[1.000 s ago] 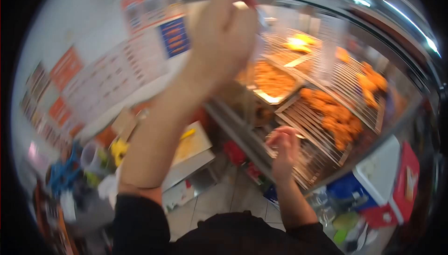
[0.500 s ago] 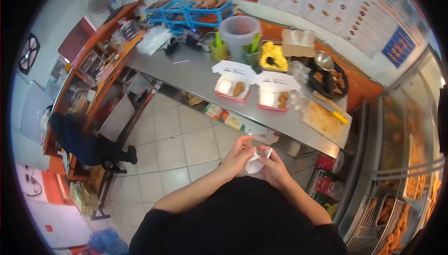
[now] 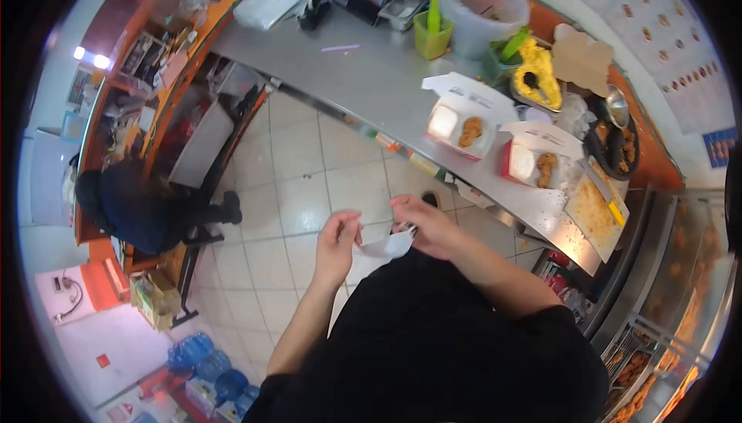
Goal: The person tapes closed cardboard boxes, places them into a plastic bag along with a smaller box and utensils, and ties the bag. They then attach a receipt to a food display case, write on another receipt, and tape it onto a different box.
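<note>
Between my two hands, low in front of my body and over the floor, stretches a thin white sheet [image 3: 386,248], paper-like or plastic. Its left edge is pinched in the curled fingers of my left hand [image 3: 338,243]. My right hand [image 3: 427,226] grips the other end, fingers closed around it. Beyond my hands, on the steel counter, stand two open takeaway boxes. The left box [image 3: 456,143] holds white rice [image 3: 443,121] and a piece of fried chicken [image 3: 470,131]. In the right box [image 3: 506,162] are also rice and fried chicken [image 3: 546,169].
The steel counter [image 3: 371,90] carries a cutting board [image 3: 589,206] with a yellow-handled knife [image 3: 616,213], a large clear bucket [image 3: 483,21] and a tray of yellow food [image 3: 541,67]. A person [image 3: 147,206] sits at the left shelves. Water bottles [image 3: 201,361] stand lower left.
My hands have moved apart, the left one leftward, and the white sheet is now stretched between them. The view has turned left, so the counter sits further right.
</note>
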The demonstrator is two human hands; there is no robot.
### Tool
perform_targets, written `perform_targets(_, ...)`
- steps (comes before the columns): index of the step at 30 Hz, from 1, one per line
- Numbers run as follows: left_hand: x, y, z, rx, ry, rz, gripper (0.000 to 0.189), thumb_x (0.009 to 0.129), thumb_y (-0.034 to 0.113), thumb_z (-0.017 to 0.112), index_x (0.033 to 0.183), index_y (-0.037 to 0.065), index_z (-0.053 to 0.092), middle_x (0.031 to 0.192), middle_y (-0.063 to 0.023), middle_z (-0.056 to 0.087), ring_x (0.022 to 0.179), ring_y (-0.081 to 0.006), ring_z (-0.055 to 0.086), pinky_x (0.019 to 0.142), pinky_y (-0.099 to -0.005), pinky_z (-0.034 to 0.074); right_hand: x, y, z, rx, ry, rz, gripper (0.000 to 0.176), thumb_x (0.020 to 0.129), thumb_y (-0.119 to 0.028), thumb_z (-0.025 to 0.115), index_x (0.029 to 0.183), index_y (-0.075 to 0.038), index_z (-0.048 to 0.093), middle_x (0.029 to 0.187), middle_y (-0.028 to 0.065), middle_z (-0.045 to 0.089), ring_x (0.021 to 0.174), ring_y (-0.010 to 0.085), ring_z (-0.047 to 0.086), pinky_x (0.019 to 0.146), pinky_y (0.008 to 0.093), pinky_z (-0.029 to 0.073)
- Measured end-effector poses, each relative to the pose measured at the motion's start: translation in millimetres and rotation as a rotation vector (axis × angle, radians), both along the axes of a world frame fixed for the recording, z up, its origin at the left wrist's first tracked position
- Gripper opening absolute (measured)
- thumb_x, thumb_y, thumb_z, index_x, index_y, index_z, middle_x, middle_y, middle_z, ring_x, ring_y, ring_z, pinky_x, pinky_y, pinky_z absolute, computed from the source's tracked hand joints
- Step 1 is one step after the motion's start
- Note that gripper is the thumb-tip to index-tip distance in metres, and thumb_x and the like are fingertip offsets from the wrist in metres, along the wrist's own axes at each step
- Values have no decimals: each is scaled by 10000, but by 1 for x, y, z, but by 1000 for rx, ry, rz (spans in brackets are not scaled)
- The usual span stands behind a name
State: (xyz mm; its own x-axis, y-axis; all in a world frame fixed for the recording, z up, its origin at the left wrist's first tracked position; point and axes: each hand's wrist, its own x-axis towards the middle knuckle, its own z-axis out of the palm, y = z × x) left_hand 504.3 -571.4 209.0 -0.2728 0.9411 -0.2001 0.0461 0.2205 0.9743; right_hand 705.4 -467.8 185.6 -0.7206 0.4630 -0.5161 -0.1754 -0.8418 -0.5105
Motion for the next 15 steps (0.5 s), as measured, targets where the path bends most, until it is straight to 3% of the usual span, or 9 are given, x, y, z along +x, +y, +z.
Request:
perform_targets(3, -13, 42, -3, -132, -229, 24, 242, 1128, 203, 483, 1230, 30, 618, 791, 11, 541, 692, -96, 480, 643, -274, 407, -11, 41, -17, -67, -69, -55, 385, 1034, -383, 687, 1312, -166, 532, 960, -21, 570, 920, 138, 633, 755, 368, 542)
perform_targets(5, -21, 76, -8, -219, -260, -37, 308, 1140, 296, 457, 1235, 38, 595, 749, 12, 486, 637, -91, 408, 612, -275, 350, -16, 81, -12, -138, -14, 52, 493, 1036, -384, 678, 1433, -159, 490, 1148, 43, 612, 1076, 183, 641, 854, 390, 560)
perform_targets(6, -26, 94, -15, -226, -252, -30, 308, 1140, 296, 457, 1235, 38, 595, 749, 12, 486, 637, -91, 408, 612, -275, 350, -18, 96, -7, -145, -6, 57, 493, 1036, -384, 678, 1433, -159, 490, 1148, 43, 612, 1076, 183, 641, 854, 390, 560)
perform_targets(8, -37, 131, -27, -323, -600, 271, 309, 1128, 305, 469, 1243, 46, 591, 773, -4, 507, 638, -110, 417, 606, -289, 355, -25, 125, 1, 173, 85, 249, 647, 1038, -407, 662, 1572, -157, 395, 1499, 100, 486, 1279, 210, 581, 989, 402, 538)
perform_targets(9, -43, 154, -19, -412, -760, 372, 324, 1086, 314, 487, 1250, 53, 586, 807, -17, 527, 655, -130, 446, 610, -302, 369, -32, 142, 0, 348, 76, 385, 857, 971, -402, 755, 1646, -147, 293, 1631, 99, 376, 1425, 243, 471, 1120, 443, 457)
perform_targets(10, -52, 170, -19, -413, -751, 372, 324, 1086, 314, 487, 1250, 53, 586, 807, -17, 527, 655, -130, 446, 610, -302, 369, -39, 153, 1, 347, 84, 381, 857, 971, -402, 755, 1646, -147, 293, 1631, 99, 376, 1425, 243, 471, 1120, 443, 457)
perform_targets(12, -70, 204, -16, -353, -795, 206, 378, 1035, 329, 481, 1284, 59, 572, 862, -31, 546, 679, -144, 474, 630, -298, 382, -56, 182, 3, 778, -37, 528, 937, 901, -335, 836, 1641, -125, 302, 1616, 109, 399, 1454, 249, 428, 1167, 451, 406)
perform_targets(13, -77, 220, -12, -326, -838, 204, 461, 938, 278, 503, 1340, 56, 550, 923, -44, 561, 741, -154, 506, 690, -305, 407, -66, 198, 1, 791, -37, 525, 937, 901, -335, 836, 1641, -125, 302, 1616, 109, 399, 1454, 249, 428, 1167, 451, 406)
perform_targets(15, -95, 249, 1, -285, -835, 136, 514, 889, 234, 504, 1367, 48, 535, 948, -48, 559, 777, -163, 512, 728, -312, 414, -86, 217, -7, 785, -89, 438, 763, 901, -265, 834, 1520, -87, 425, 1470, 87, 521, 1356, 231, 523, 1145, 429, 434)
